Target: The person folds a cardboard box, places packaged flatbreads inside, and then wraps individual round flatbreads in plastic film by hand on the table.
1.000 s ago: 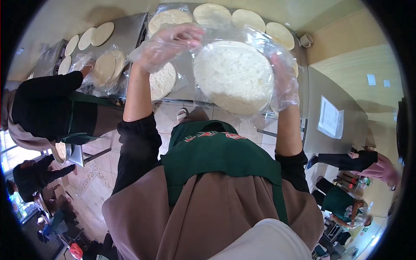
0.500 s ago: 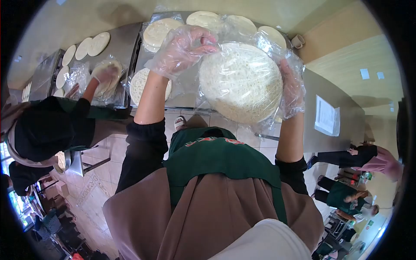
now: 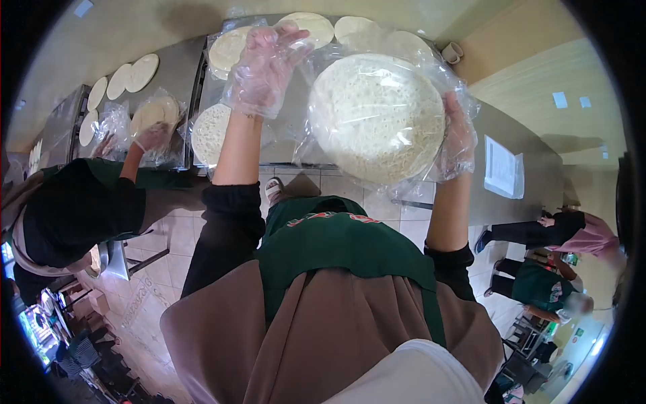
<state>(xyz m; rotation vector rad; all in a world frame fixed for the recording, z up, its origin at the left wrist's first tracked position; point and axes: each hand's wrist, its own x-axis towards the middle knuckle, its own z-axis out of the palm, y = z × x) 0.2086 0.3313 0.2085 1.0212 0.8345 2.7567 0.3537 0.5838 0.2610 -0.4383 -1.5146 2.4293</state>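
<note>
A round, pale flatbread with a porous surface point(image 3: 377, 114) sits inside a clear plastic bag point(image 3: 304, 145), raised in front of me above the table's near edge. My right hand point(image 3: 459, 138), in a clear plastic glove, grips the bagged bread at its right side. My left hand point(image 3: 266, 71), gloved the same way, is up to the left of the bag, its fingers apart and pointing up and right. Loose plastic near those fingertips blurs whether they touch the bag. Below the left hand, another porous flatbread point(image 3: 212, 135) lies on the metal table point(image 3: 279, 128).
Several flatbreads point(image 3: 306, 28) line the back of the table, with a white cup point(image 3: 452, 52) at the far right corner. A paper in a plastic sleeve point(image 3: 503, 168) lies on the right. At left, a co-worker's gloved hand point(image 3: 153, 137) touches bagged bread point(image 3: 156, 114).
My left hand has moved left and its pinching fingers have spread. The bagged bread stays in my right hand, slightly nearer. The co-worker's hand has moved down on the bread.
</note>
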